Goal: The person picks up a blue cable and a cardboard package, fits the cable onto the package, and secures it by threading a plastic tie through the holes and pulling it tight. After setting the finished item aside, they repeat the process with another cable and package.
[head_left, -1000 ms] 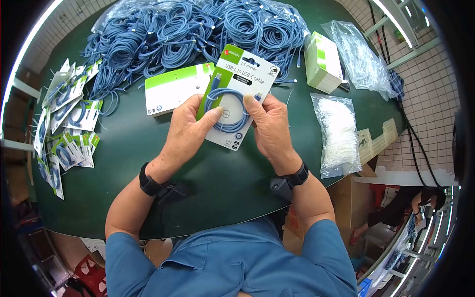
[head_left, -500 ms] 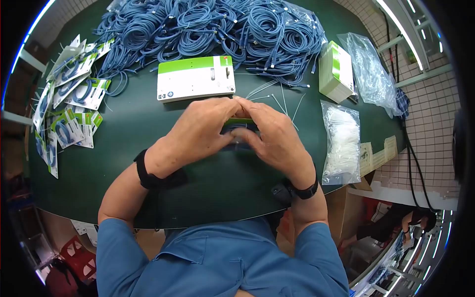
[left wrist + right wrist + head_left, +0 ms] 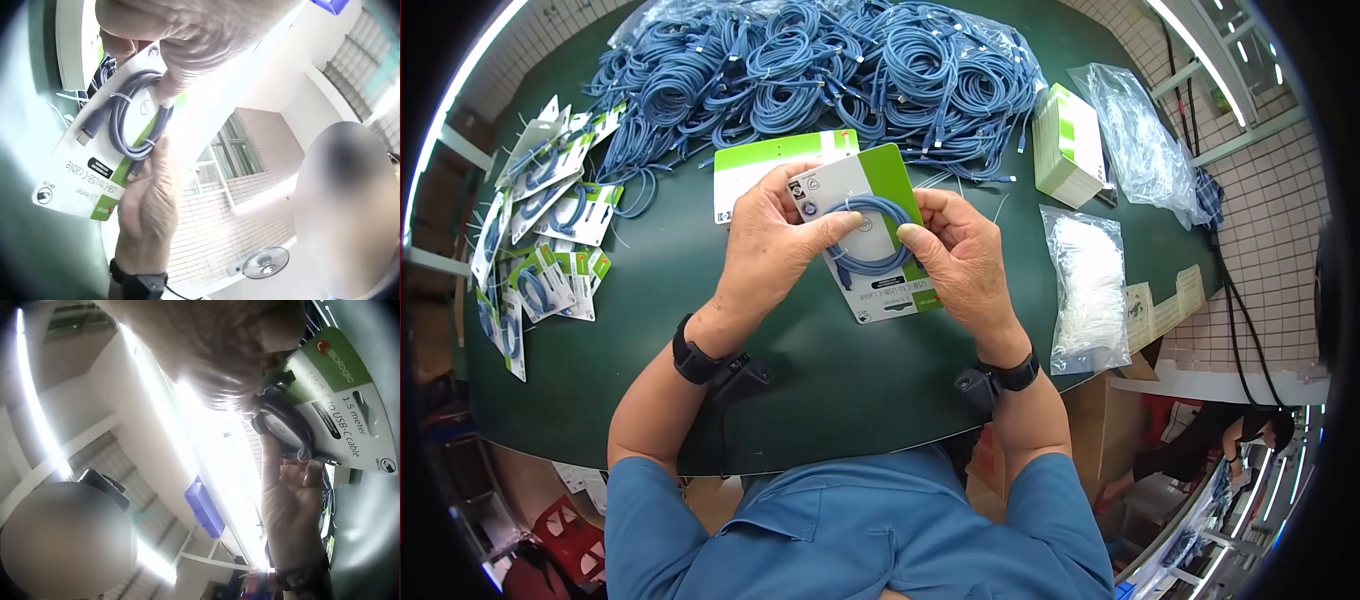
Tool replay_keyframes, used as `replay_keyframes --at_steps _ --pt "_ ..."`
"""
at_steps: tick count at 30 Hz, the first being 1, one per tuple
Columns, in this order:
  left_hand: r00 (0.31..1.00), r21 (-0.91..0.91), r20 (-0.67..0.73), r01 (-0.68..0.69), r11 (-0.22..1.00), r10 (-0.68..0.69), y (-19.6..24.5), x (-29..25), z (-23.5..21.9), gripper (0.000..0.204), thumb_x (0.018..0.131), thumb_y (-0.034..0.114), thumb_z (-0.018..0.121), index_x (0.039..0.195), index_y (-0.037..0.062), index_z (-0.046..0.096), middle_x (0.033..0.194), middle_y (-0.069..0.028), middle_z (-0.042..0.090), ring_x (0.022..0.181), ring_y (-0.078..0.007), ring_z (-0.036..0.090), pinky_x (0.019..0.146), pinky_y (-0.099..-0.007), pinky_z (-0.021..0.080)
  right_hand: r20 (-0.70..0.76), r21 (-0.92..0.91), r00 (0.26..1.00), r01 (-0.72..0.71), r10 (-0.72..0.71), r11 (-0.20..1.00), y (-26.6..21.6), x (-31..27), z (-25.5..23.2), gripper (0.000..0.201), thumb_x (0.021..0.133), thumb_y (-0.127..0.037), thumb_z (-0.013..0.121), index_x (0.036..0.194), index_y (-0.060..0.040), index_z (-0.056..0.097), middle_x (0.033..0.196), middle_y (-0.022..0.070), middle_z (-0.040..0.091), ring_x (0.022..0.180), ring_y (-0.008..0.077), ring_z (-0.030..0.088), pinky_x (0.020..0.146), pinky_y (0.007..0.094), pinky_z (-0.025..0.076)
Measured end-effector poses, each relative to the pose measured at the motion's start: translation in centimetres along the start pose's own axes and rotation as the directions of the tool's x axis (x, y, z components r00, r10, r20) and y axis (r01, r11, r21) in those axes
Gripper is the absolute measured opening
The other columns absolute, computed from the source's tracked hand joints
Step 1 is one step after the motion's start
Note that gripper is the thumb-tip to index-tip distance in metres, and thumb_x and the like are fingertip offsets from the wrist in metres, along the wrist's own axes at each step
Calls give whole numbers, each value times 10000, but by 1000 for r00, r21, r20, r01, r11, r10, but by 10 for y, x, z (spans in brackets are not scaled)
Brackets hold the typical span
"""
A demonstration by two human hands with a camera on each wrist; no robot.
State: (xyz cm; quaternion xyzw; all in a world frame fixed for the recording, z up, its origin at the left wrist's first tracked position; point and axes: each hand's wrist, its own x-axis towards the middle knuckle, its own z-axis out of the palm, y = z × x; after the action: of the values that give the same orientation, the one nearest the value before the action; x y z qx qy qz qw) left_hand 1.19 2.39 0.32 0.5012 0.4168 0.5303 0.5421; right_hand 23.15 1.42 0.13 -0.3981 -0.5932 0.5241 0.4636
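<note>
Both hands hold a white and green cable card (image 3: 825,187) over the table, front side up and print upside down in the head view. A coiled blue USB-C cable (image 3: 865,268) lies on it, bound by white ties that show in the left wrist view. My left hand (image 3: 768,238) grips the card's left edge, thumb across the coil. At the right edge my right hand (image 3: 966,262) pinches the card, its thumb beside the coil. Fingers behind the card are largely hidden. Just beyond the hands lies a stack of cards (image 3: 738,172), partly covered by them.
A big heap of blue cables (image 3: 785,70) spans the far side. Cards with cables (image 3: 550,200) pile up at left. On the right are another card stack (image 3: 1070,150), a bag of white ties (image 3: 1088,290) and a clear plastic bag (image 3: 1145,150).
The card stood print-upright a second ago, then tipped nearly out of sight behind the hands. It now faces up again, turned upside down, both hands still holding it.
</note>
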Motion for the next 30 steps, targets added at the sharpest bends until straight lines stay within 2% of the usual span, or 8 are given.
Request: replay_keyframes --at_steps 7,14,17,18,20,21,24,30 --pt "956 -13 117 271 962 -268 -3 1 -17 440 917 113 801 1283 -41 609 1080 -134 744 906 -152 734 634 -232 603 34 3 999 4 -4 1000 9 2 -3 298 1008 -79 702 1254 57 603 1114 94 718 985 110 679 882 252 560" --pt "963 -319 107 269 909 -247 -6 -6 0 282 1008 102 688 1242 -48 637 1102 -126 734 897 -152 730 612 -237 637 25 18 1000 -2 2 1000 10 5 -4 274 998 -71 705 1226 42 604 1035 68 713 917 96 675 834 247 561" --pt "989 -189 99 130 973 -113 -8 -8 -2 272 1016 92 674 1246 -48 639 1106 -118 733 897 -142 726 616 -235 634 41 29 999 -8 7 1000 10 6 -5 331 987 -87 733 1257 42 594 1098 75 708 969 120 674 862 263 559" --pt "994 -120 103 57 991 -45 -8 -8 -2 267 1020 88 668 1247 -48 640 1108 -114 732 896 -137 724 618 -235 632 -48 -100 990 129 -135 987 10 7 -2 332 972 -80 746 1254 27 608 1099 80 705 979 139 671 857 275 556" --pt "995 -77 93 28 997 -21 -6 -11 0 268 1020 83 666 1253 -46 639 1103 -111 733 891 -131 722 620 -233 631 -163 -376 888 347 -430 859 5 8 3 341 942 -67 772 1247 -5 635 1101 89 699 999 176 665 847 299 551" --pt "996 -32 86 -3 999 5 -5 -13 2 269 1020 79 664 1258 -44 637 1099 -107 734 886 -125 720 623 -232 630 -161 -378 889 346 -429 859 3 8 2 341 942 -67 772 1247 -5 635 1101 89 699 999 176 665 847 299 551" --pt "996 25 80 -28 999 26 -2 -15 5 271 1018 69 663 1264 -40 636 1090 -101 735 880 -116 718 629 -229 628 25 -636 696 565 -718 526 -7 8 0 339 837 -12 817 1155 -67 715 1099 90 688 996 233 638 814 330 531" --pt "996 55 86 -13 998 9 4 -20 15 266 1007 47 667 1262 -25 641 1069 -89 737 889 -112 722 644 -229 630 283 -740 623 626 -729 247 -16 13 16 336 720 37 821 1023 -97 764 1069 64 679 917 248 605 747 352 520"
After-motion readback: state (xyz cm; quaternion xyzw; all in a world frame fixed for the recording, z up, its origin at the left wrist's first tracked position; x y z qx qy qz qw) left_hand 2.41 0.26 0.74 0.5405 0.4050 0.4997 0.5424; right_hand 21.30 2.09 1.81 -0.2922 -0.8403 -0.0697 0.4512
